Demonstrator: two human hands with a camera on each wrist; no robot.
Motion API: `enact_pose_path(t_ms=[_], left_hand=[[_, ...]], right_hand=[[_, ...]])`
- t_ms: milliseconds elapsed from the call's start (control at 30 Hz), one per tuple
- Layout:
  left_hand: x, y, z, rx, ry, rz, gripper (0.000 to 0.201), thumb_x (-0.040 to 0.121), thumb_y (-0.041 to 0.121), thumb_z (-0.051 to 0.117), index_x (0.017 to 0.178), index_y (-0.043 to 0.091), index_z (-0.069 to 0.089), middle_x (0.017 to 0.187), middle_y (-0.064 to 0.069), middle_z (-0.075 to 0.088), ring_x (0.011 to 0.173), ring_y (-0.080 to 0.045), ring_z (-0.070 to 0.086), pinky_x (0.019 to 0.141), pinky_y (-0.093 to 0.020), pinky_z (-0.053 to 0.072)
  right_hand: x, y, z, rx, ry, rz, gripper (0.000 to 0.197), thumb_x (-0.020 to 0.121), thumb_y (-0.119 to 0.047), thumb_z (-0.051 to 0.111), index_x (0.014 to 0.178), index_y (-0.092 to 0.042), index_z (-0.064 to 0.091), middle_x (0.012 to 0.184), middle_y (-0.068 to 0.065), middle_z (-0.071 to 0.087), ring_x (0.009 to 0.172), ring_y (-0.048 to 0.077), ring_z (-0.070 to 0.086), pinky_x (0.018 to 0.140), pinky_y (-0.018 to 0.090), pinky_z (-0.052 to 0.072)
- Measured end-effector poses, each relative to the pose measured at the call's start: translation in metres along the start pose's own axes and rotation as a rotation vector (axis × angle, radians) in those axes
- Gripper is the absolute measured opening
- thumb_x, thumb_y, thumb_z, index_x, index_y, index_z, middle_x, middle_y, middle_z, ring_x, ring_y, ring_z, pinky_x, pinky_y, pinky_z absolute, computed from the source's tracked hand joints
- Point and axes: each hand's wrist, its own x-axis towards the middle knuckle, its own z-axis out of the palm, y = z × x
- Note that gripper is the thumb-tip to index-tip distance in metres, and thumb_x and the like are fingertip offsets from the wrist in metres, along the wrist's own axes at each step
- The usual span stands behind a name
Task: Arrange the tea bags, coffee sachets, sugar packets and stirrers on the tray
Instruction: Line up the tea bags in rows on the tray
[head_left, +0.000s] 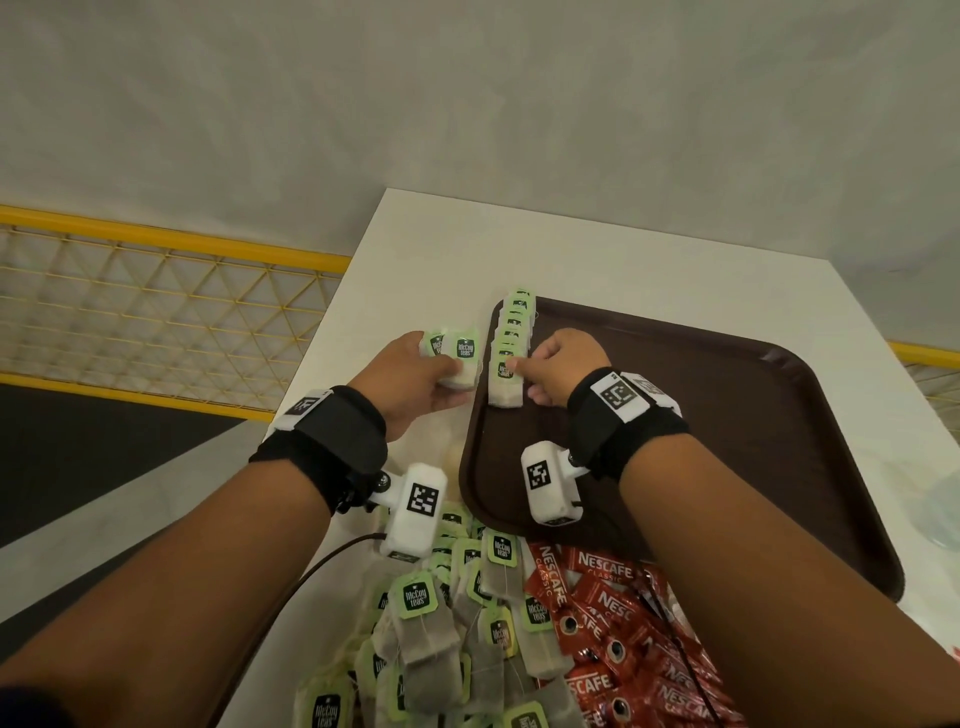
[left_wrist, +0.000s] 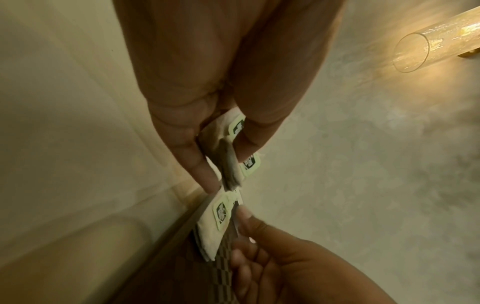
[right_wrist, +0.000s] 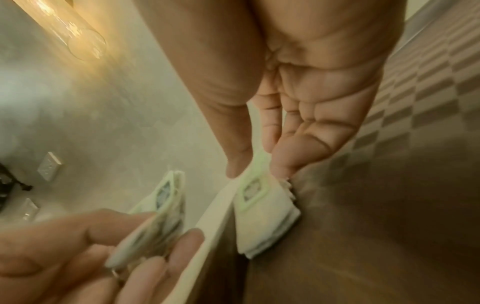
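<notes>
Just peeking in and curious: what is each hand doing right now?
Left hand: holds a small bundle of tea bags.
Right hand: fingertips on the nearest bag of the tea bag row on the tray.

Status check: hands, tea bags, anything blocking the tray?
Left hand grips spare tea bags. Right hand pinches the row's nearest bag at the tray left edge. Nothing blocking.

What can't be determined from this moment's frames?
- Count of tea bags in the left hand: fingers cover the stack in the head view, blurred in the right wrist view.
- Sugar packets and stirrers: none identifiable in any view.
- Coffee sachets: pile cut off by the bottom edge and right forearm, head view.
</notes>
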Motion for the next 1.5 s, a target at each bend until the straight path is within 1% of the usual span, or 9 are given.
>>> enact_pose_path(t_ms=[167,367,567,667,833,1133,1300,1400,1500], left_hand=[[-0.002,-0.001,0.006,0.032,-0.071,0.073,0.037,0.093,-0.007,0.054,0.129,0.003,0.056,0.12,-0.018,0.067,0.099,-0.022,0.069,0.076,-0.027,0.058],[-0.003,-0.003,0.01,0.041,-0.103,0.104,0.039,0.089,-0.003,0.065,0.127,0.006,0.06,0.116,-0.013,0.071,0.106,-0.026,0.07,0.085,-0.032,0.058],[-0.003,-0.006,0.005,-0.037,-0.003,0.062,0.029,0.098,0.004,0.056,0.126,0.004,0.056,0.116,-0.015,0.069,0.09,-0.021,0.07,0.072,-0.025,0.059],[0.0,-0.008,-0.003,-0.065,0.056,0.033,0.031,0.097,0.003,0.057,0.128,0.002,0.053,0.109,-0.015,0.068,0.087,-0.021,0.069,0.073,-0.027,0.061],[0.0,-0.008,-0.007,-0.079,0.039,0.009,0.033,0.094,-0.003,0.057,0.127,-0.002,0.053,0.118,-0.019,0.066,0.098,-0.027,0.069,0.078,-0.027,0.06],[-0.002,-0.007,-0.006,-0.112,0.053,-0.028,0.032,0.094,-0.003,0.054,0.126,-0.006,0.051,0.126,-0.02,0.062,0.111,-0.033,0.065,0.073,-0.025,0.059],[-0.008,-0.006,-0.003,-0.06,0.004,-0.018,0.029,0.095,-0.006,0.051,0.123,-0.001,0.056,0.12,-0.018,0.067,0.102,-0.026,0.069,0.076,-0.024,0.06],[-0.012,-0.005,0.003,-0.031,-0.062,-0.001,0.032,0.096,-0.007,0.049,0.126,0.002,0.057,0.12,-0.016,0.068,0.098,-0.022,0.07,0.078,-0.024,0.059],[-0.016,-0.004,0.01,0.03,-0.144,0.011,0.035,0.097,-0.005,0.049,0.129,0.007,0.058,0.12,-0.013,0.07,0.099,-0.02,0.07,0.083,-0.024,0.058]], right_hand=[[-0.023,-0.015,0.001,0.354,-0.194,-0.052,0.023,0.085,-0.025,0.074,0.093,-0.006,0.063,0.079,0.011,0.066,0.057,0.012,0.06,0.049,0.021,0.05],[-0.027,-0.009,0.006,0.461,-0.201,-0.01,0.019,0.082,-0.006,0.075,0.091,-0.007,0.059,0.079,0.016,0.066,0.054,0.012,0.063,0.045,0.017,0.047],[-0.022,0.006,0.004,0.389,-0.159,0.069,0.024,0.084,-0.009,0.073,0.105,-0.001,0.063,0.078,0.011,0.068,0.05,0.006,0.061,0.046,0.017,0.045],[-0.019,0.008,0.001,0.224,-0.17,0.133,0.021,0.083,-0.011,0.075,0.1,-0.004,0.065,0.075,0.007,0.07,0.052,0.008,0.06,0.043,0.019,0.044],[-0.014,-0.005,0.002,0.027,-0.16,0.175,0.021,0.085,-0.013,0.073,0.079,-0.013,0.053,0.082,0.01,0.066,0.062,0.014,0.058,0.052,0.023,0.044],[-0.011,-0.015,0.002,-0.045,-0.185,0.254,0.018,0.088,-0.019,0.071,0.093,-0.008,0.058,0.074,0.007,0.063,0.058,0.011,0.055,0.058,0.022,0.047],[-0.019,-0.012,-0.004,0.002,-0.082,0.116,0.021,0.088,-0.028,0.069,0.081,-0.01,0.06,0.076,0.007,0.064,0.063,0.015,0.058,0.072,0.029,0.055],[-0.029,-0.012,-0.001,0.173,-0.138,-0.016,0.021,0.088,-0.027,0.07,0.091,-0.007,0.065,0.08,0.008,0.067,0.063,0.012,0.059,0.061,0.025,0.052],[-0.034,-0.012,0.005,0.23,-0.205,-0.022,0.02,0.088,-0.019,0.07,0.101,-0.005,0.065,0.081,0.01,0.068,0.062,0.013,0.061,0.054,0.021,0.05]])
